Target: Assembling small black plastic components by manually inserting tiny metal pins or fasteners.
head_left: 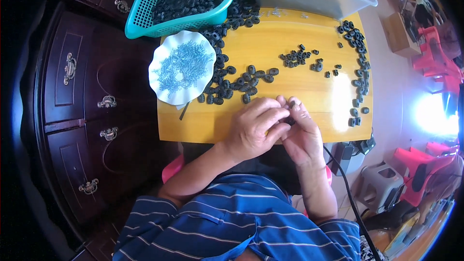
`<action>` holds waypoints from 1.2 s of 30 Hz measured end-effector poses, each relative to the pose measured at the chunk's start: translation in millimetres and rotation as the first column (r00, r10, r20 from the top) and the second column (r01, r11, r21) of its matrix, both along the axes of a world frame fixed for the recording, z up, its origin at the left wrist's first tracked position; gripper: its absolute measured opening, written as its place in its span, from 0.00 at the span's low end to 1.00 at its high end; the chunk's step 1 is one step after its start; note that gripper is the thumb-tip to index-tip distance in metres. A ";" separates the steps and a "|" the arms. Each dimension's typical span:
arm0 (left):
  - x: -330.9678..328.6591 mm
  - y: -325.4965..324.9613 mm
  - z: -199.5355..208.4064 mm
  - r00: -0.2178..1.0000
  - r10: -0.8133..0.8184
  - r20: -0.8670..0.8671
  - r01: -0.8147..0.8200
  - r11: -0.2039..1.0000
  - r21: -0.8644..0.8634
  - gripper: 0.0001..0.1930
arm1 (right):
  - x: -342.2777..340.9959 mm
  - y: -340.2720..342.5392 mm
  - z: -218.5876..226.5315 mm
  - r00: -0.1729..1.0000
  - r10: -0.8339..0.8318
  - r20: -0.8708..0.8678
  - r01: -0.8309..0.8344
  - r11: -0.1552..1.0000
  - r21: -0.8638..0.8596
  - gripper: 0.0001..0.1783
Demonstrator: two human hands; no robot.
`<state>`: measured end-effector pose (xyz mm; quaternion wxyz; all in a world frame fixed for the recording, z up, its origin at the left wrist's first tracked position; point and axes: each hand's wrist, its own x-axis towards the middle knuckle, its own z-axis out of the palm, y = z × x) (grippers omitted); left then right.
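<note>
My left hand and right hand pinch a small black part together, while springs lie ahead-left of them, probably for easy reach.

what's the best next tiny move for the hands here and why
Probably steady the small black piece before reaching for anything else. The left hand and right hand meet around it, and their fingers hide much of it, so a slip seems possible; loose black pieces lie nearby on the table.
</note>
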<state>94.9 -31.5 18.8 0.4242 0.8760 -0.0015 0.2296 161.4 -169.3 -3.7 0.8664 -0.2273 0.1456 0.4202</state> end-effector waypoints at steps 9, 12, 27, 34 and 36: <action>11.6 17.1 8.1 0.998 0.029 0.051 -0.034 0.994 0.105 0.16 | -1.7 1.5 8.2 0.988 0.125 0.089 -0.124 0.992 -0.010 0.12; 11.0 16.5 7.5 0.999 -0.017 0.044 0.012 0.994 0.108 0.16 | -2.1 -0.6 6.2 0.987 0.125 0.097 -0.127 0.992 0.014 0.13; 11.1 23.8 8.8 0.971 -0.136 0.198 0.140 0.990 -0.008 0.13 | -0.8 -2.5 10.4 0.992 0.123 0.003 -0.123 0.991 0.047 0.24; 5.4 13.6 22.4 0.991 -0.125 -0.042 0.131 0.974 0.187 0.14 | 1.8 -0.8 15.6 0.978 0.188 0.095 -0.194 0.979 0.061 0.34; 4.9 11.5 23.3 0.984 -0.133 -0.115 0.158 0.957 0.243 0.12 | 0.5 1.1 17.0 0.978 0.188 0.090 -0.193 0.980 0.055 0.35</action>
